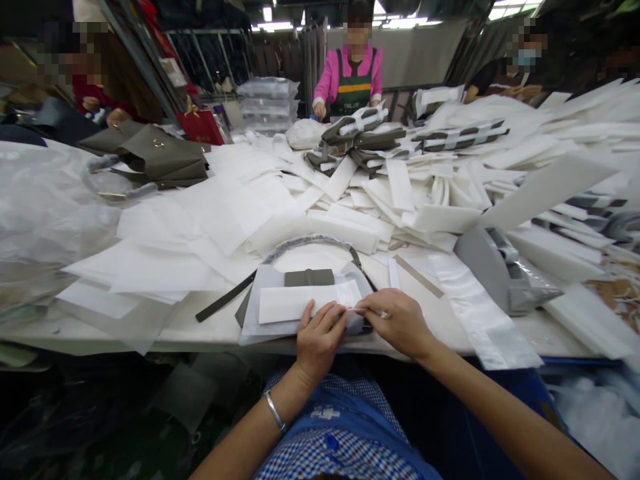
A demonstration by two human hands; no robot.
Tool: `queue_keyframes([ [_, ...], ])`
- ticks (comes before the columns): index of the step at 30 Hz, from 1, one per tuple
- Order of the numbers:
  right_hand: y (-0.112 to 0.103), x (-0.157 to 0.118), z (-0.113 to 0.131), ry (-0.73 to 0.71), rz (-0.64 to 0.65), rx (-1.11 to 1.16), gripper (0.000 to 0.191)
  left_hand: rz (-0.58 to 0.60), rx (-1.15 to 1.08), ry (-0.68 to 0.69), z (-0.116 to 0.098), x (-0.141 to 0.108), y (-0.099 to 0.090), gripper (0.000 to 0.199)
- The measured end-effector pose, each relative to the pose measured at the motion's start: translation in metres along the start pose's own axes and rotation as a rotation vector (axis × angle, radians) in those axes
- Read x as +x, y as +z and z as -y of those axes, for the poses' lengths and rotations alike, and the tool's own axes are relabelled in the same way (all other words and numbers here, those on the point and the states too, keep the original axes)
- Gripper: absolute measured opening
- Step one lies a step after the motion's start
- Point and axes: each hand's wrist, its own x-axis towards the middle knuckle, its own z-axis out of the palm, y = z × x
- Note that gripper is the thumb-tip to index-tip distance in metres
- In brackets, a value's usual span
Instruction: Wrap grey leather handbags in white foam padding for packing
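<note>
A grey-green handbag [309, 277] lies on the table at the front, mostly covered by a white wrapping sheet. Its plastic-wrapped handle [310, 241] arches away behind it, and a dark strap [225, 298] sticks out to the left. On top of the sheet rests a white foam strip [287, 304]. My left hand [320, 333] lies on the strip's front edge with its fingers spread out. Beside it on the right, my right hand [395, 319] pinches a thin white piece [367, 311] at the bag's right side.
White foam sheets [155, 267] cover the left; foam strips [400, 183] and grey bags [357, 137] are heaped behind. At right are a grey round-sided bag [483, 267] and a clear plastic sleeve [480, 313]. A person in pink [375, 67] stands across the table; others sit at both sides.
</note>
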Motion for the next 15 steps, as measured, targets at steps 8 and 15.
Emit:
queue_keyframes([
  [8, 0.018, 0.023, -0.013, -0.048, 0.144, -0.033, 0.007, 0.020, -0.140, -0.028, 0.003, 0.004, -0.006, 0.017],
  [15, 0.024, 0.028, -0.013, 0.094, 0.234, -0.044, 0.010, -0.027, -0.081, 0.042, 0.007, 0.006, -0.006, 0.022],
])
